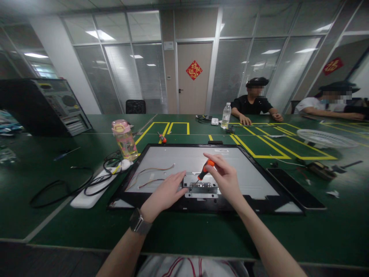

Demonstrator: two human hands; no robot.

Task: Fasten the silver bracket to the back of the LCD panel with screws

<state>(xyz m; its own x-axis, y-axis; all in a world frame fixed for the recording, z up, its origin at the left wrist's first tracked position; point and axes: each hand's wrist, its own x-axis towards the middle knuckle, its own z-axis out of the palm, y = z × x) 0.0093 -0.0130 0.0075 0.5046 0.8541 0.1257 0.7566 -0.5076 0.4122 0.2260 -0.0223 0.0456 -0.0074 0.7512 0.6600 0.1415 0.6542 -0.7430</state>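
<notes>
A flat monitor panel (242, 169) lies back side up on the green table, with a small metal bracket (201, 189) near its front edge. My right hand (226, 179) is closed round an orange-handled screwdriver (205, 170) whose tip points down at the bracket. My left hand (167, 192) rests on the panel just left of the bracket, fingers stretched toward it. Thin coloured wires (150, 175) lie on the panel's left part. A watch sits on my left wrist.
A pink-lidded bottle (124, 140), black cables (86, 184) and a white keyboard-like slab (86, 196) lie left. A computer case (46, 105) stands far left. A second screwdriver (162, 137), a water bottle (226, 115), a fan grille (325, 138) and two seated people are beyond.
</notes>
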